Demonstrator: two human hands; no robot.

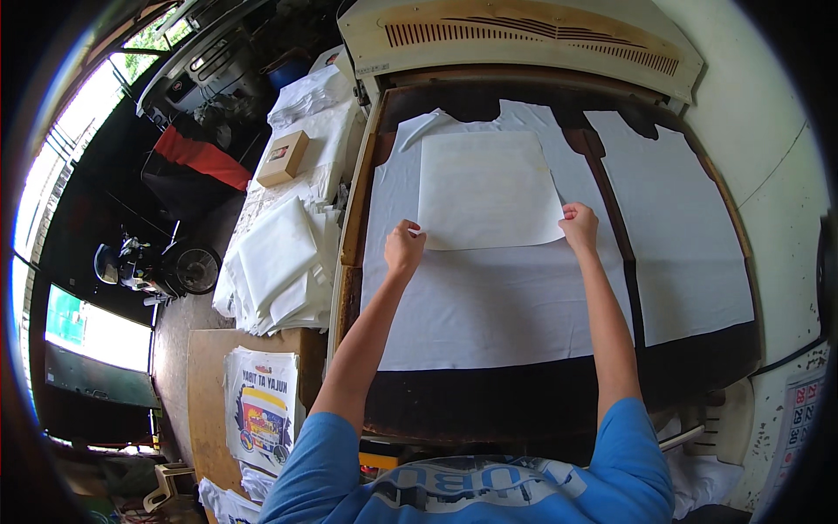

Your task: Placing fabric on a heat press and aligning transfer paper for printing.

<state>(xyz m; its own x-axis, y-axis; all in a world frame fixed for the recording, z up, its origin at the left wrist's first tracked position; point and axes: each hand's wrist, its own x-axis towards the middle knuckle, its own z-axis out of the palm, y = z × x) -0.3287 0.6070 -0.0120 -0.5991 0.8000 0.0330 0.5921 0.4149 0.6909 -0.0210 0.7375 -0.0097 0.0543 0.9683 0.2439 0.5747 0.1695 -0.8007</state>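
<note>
A white sheet of paper lies on a pale shirt-shaped fabric panel on the dark bed of a flat press. My left hand pinches the lower left corner of the paper. My right hand grips its lower right corner. A second, narrower fabric panel lies to the right, with a dark strip of the bed showing between the two. The cream upper housing of the press, with vent slots, stands behind them.
Left of the press are stacks of white sheets, a cardboard box and printed papers on a wooden board. Farther left are a parked motorbike and a red cloth. A pale wall borders the right.
</note>
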